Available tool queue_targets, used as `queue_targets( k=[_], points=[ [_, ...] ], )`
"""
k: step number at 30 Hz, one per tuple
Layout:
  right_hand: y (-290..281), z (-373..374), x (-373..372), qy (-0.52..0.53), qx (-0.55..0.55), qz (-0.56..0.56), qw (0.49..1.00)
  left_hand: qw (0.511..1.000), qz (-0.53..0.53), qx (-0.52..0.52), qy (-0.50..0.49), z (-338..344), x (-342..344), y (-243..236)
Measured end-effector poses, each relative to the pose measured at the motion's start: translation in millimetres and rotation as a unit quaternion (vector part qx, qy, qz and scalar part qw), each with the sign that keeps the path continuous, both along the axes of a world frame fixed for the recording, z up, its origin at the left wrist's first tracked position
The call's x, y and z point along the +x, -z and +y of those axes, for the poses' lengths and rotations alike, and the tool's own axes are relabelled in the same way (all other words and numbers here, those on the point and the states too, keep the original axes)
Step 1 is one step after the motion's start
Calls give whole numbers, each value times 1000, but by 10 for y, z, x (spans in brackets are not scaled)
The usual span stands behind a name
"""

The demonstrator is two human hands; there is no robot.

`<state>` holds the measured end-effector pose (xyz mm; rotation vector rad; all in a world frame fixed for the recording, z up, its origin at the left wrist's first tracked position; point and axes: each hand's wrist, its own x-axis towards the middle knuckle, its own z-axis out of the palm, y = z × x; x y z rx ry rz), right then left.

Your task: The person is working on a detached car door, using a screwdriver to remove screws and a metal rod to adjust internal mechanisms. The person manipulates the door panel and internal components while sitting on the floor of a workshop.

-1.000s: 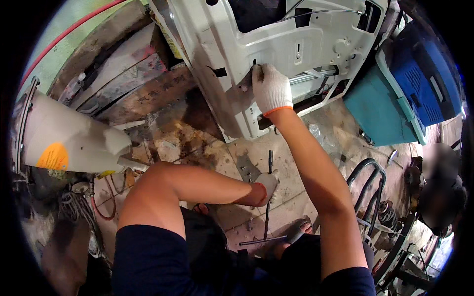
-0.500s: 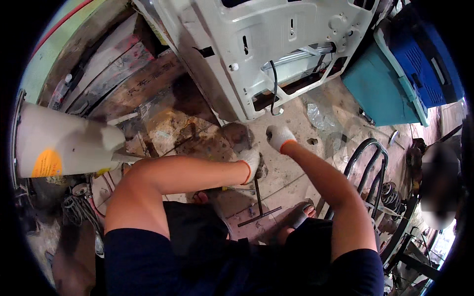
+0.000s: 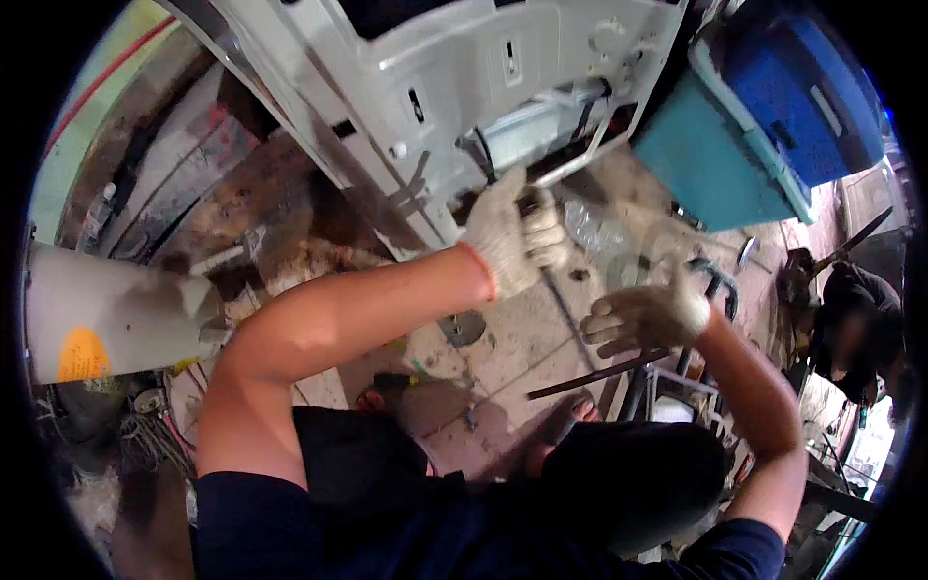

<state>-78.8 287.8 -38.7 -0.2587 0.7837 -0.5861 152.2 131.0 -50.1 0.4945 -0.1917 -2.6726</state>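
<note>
Pale cylinder, left edge: its narrow end (image 3: 198,309) appears just beside the left elbow; a wide swing could knock it, though depth is hard to judge.
White panel, top centre: bare metal face (image 3: 454,77) near the left glove; a slip of the tool's upper end could scratch it. Whether they touch, I cannot tell.
Left hand, centre: gloved (image 3: 512,237), fingers wrapped around the tool's shaft; a loose grip could let it slide or twist.
Foot, below centre: toes (image 3: 584,410) appear under the crossbar, so a dropped tool might land there.
T-handled tool, centre to lower right: dark crossbar (image 3: 599,374) tilted; one-handed hold leaves it prone to swinging.
Right hand, right of centre: gloved (image 3: 652,314), open, fingers spread; contact with the tool is unclear.
Black tubular frame, behind it: bent rail (image 3: 723,280) could catch the knuckles.
</note>
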Motion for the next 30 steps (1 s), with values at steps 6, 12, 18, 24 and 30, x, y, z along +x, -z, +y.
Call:
queue_targets(
  k=[6, 12, 18, 24, 30],
  points=[
    [-545, 106, 301, 253, -289, 216, 897, 994, 36, 69, -78, -531, -1099, -315],
    [-699, -514, 292, 356, -133, 245, 892, 989, 17, 103, -100, -845, -1359, -276],
    [-852, -506, 155, 345, -114, 271, 891, 985, 31, 106, -130, -877, -1508, -253],
    [-752, -549, -13, 328, -131, 250, 902, 984, 27, 116, -132, -907, -1547, -187],
    [-831, -650, -22, 332, -119, 215, 911, 983, 31, 106, -145, -1000, -1536, -172]
  ],
)
